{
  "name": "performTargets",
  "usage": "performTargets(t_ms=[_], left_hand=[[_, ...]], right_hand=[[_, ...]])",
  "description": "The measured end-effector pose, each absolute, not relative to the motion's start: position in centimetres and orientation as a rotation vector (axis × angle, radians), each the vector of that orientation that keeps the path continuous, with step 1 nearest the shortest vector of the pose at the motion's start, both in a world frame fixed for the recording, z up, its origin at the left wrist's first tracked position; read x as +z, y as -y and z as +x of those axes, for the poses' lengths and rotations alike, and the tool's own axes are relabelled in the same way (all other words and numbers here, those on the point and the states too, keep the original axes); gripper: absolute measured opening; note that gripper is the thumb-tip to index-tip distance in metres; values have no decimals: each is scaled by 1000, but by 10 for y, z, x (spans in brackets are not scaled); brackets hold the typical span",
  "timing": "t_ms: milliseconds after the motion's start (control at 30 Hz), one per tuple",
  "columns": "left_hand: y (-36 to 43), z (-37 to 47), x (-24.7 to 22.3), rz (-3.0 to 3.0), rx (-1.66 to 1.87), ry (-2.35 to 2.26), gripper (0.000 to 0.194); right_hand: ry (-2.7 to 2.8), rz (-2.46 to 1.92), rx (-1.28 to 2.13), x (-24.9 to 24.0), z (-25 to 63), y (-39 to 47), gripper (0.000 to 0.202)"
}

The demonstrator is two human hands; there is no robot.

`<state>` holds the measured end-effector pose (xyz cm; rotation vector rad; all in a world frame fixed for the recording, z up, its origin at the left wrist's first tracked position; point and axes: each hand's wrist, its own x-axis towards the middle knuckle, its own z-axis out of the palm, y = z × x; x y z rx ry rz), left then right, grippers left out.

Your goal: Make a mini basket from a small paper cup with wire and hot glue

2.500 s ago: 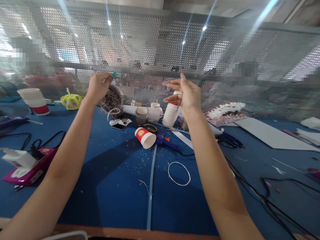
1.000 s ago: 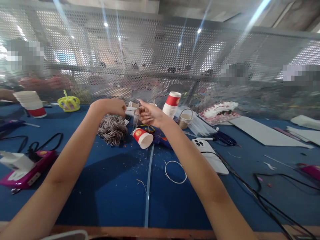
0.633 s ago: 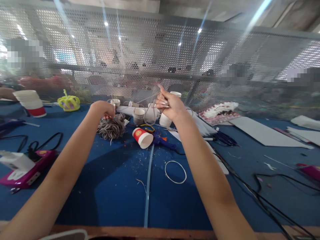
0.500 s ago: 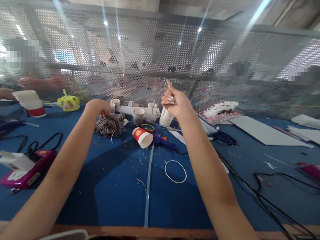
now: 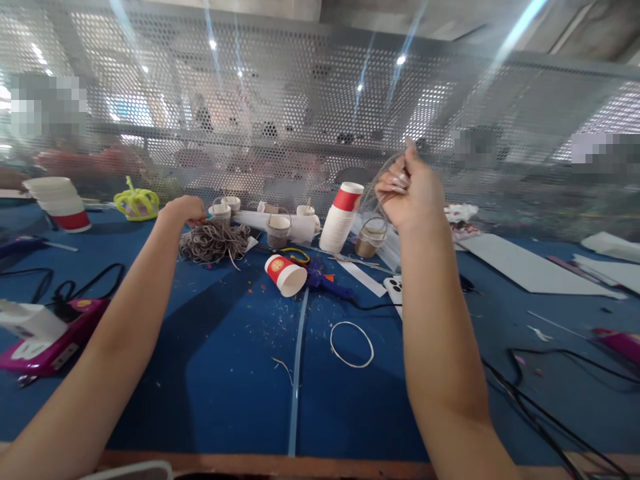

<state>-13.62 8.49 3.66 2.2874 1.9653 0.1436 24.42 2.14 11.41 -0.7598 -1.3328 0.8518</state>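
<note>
My left hand [image 5: 185,209] is closed at the upper left edge of a tangled bundle of grey-brown yarn [image 5: 215,241], which lies on the blue table. Its fingertips are partly hidden. Raised on the right, my right hand [image 5: 413,190] pinches thin strands of the same greyish yarn, blurred against the mesh. Between my arms a red and white paper cup [image 5: 286,275] lies on its side, touching a blue glue gun [image 5: 325,283]. A white ring of cord [image 5: 351,344] rests flat nearer to me.
A stack of paper cups [image 5: 340,220] stands behind the glue gun, beside small yarn-wrapped buckets [image 5: 278,231]. Yellow-handled scissors [image 5: 296,255] lie near. A purple power strip [image 5: 75,333] sits left, black cables [image 5: 530,407] right. Perforated metal mesh [image 5: 280,87] closes the back.
My right hand has moved right, drawing the strands along and uncovering the cup stack and a small bucket. My left hand and the yarn bundle have shifted slightly left.
</note>
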Motion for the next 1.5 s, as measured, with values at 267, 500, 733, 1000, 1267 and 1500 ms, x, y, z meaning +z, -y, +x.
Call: performTargets(t_ms=[267,500,733,1000,1267,1500], left_hand=[[-49,-80,80,2512,318,-1892,38],[-8,-7,78,2315,758,-718,54],[-20,11,59,2195,605,-570,21],[-13,-32,82,2248,783,-660,32],[-6,-48,97,2408,-146,-435,41],[-11,-58,95,2358,19,-614,42]], right_hand=[[1387,-741,1070,113,210,2,36],[1546,-817,1027,109,186,12,36],[1493,-756,960,117,185,26,38],[1486,-713,791,120,194,25,38],[1674,-1386,423,110,209,15,35],[1296,-1394,-39,124,243,16,30]])
